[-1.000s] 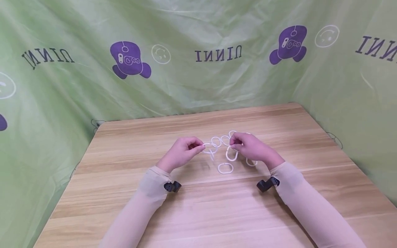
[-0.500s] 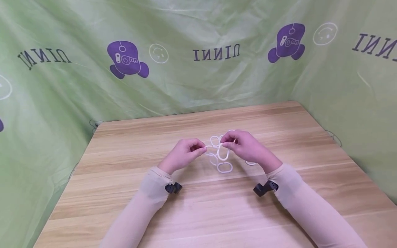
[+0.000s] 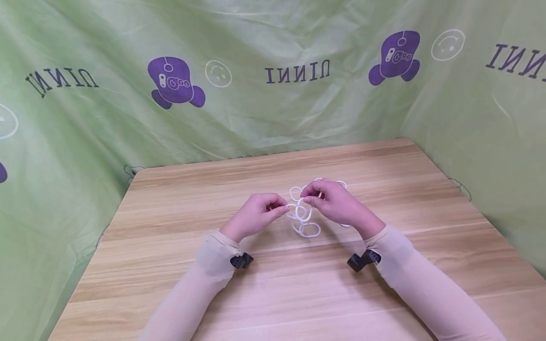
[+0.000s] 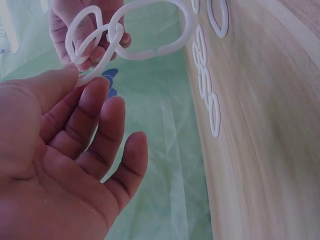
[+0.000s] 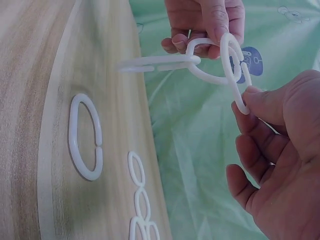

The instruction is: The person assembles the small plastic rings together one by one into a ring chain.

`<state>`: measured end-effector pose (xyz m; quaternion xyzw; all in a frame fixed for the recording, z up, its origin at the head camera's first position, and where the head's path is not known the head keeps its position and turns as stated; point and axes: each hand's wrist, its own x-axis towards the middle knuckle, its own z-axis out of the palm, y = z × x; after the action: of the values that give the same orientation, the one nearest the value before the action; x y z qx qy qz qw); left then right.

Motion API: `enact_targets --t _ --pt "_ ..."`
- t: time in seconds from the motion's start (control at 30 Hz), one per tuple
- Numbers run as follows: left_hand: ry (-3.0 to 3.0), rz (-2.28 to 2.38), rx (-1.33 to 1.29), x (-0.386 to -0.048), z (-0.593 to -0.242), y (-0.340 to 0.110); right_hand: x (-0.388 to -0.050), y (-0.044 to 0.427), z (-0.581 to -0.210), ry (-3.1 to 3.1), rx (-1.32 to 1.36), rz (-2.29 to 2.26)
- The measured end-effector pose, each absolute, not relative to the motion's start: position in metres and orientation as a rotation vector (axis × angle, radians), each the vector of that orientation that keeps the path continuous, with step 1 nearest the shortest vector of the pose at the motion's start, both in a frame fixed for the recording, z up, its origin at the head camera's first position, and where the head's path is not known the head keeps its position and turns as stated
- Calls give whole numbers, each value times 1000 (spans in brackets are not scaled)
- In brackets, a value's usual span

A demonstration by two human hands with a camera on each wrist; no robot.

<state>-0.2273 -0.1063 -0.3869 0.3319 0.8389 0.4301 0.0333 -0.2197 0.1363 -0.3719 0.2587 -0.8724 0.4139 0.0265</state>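
Over the middle of the table, my left hand (image 3: 258,214) pinches a white oval plastic chain link (image 4: 111,52) between thumb and index finger. A second link (image 4: 189,22) hangs hooked through it. My right hand (image 3: 337,201) pinches another white link (image 5: 231,70) by its end, thumb against index finger. These two held links cross each other between the hands; whether the right one's gap is fully passed over the other I cannot tell. Below them a single loose link (image 5: 73,135), with a small gap in one side, lies flat on the wood.
Several more white links (image 4: 211,117) lie in a cluster on the wood-grain table (image 3: 273,293), partly hidden behind my right hand. Green printed cloth (image 3: 256,118) hangs behind the table and at both sides. Small black cameras sit at both wrists.
My right hand has moved left with its link, bringing it up against the link in my left hand. The left hand has shifted slightly right.
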Motion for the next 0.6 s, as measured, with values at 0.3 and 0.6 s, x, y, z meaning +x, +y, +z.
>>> enact_targets --t 0.3,0.6 --pt "2568 1330 1009 -226 -387 -106 -221 136 -373 -2700 796 1243" --pt "2574 1327 1034 -226 -385 -106 -221 136 -375 -2708 815 1221"
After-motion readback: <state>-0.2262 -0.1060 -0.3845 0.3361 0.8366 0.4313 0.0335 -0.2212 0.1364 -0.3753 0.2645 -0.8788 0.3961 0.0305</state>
